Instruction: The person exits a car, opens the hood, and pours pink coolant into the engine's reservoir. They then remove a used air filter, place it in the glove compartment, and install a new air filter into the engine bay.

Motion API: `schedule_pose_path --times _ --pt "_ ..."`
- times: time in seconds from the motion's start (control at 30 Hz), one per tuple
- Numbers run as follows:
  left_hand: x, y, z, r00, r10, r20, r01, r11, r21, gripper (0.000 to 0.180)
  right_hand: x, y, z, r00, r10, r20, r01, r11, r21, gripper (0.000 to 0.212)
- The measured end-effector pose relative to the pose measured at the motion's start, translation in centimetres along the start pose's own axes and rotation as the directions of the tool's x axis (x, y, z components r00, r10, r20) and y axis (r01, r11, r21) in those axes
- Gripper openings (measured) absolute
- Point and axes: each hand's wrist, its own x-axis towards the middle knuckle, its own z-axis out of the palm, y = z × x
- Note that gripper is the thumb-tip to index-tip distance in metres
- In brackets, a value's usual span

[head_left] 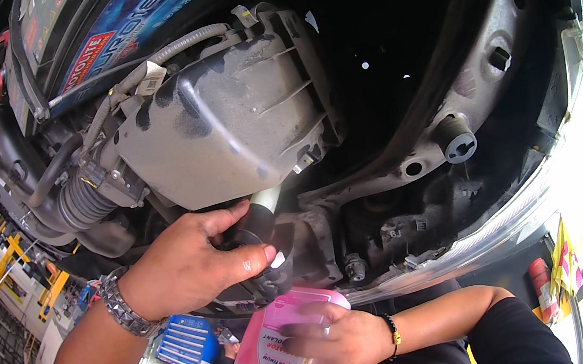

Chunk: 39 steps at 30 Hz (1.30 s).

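Note:
My left hand (pixel 190 266), with a metal watch at its wrist, closes thumb and fingers round a dark cylindrical piece (pixel 260 221). A pale tube end (pixel 268 199) shows above that piece, just below the dusty grey air filter box (pixel 216 140). What the piece joins underneath is hidden. Lower down, my right hand (pixel 341 349) lies across a coolant jug (pixel 292 305) of clear plastic with pink liquid and a white label. Its fingers, one with a ring, are slightly blurred against the label. The jug leans at the front of the engine bay.
A car battery (pixel 120 37) sits at the far left, beside a ribbed intake hose (pixel 85 203). The metal crossmember (pixel 475 92) curves along the right, with a headlight (pixel 538 196) outside it. A red cylinder (pixel 544 291) stands at lower right.

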Motion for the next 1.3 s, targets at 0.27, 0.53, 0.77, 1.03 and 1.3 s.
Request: schedule_pose_path --times 0.27,0.53,0.77,1.03,1.3 --pt "0.1 -0.3 0.0 1.0 0.006 -0.018 -0.006 1.0 -0.015 0.08 -0.1 0.1 0.0 1.0 -0.001 -0.004 0.001 1.0 0.005 0.037" --pt "-0.3 -0.3 0.5 0.995 0.084 -0.051 -0.078 0.991 0.11 0.081 0.1 0.3 0.2 1.0 -0.007 -0.024 0.007 1.0 -0.021 0.037" --pt "-0.3 -0.5 0.6 0.996 0.068 -0.062 -0.06 0.989 0.132 0.088 0.1 0.2 0.5 0.999 0.02 -0.037 -0.022 0.999 -0.029 0.036" --pt "0.1 -2.8 1.0 0.882 0.391 -0.263 -0.211 0.827 0.522 0.059 0.1 0.0 0.3 0.999 0.02 -0.032 -0.021 1.0 -0.023 0.037" --pt "2.4 -6.6 1.1 0.296 0.904 -0.309 -0.355 0.405 0.843 0.052 0.2 -0.1 0.2 0.999 0.02 -0.049 -0.021 0.999 -0.028 0.039"
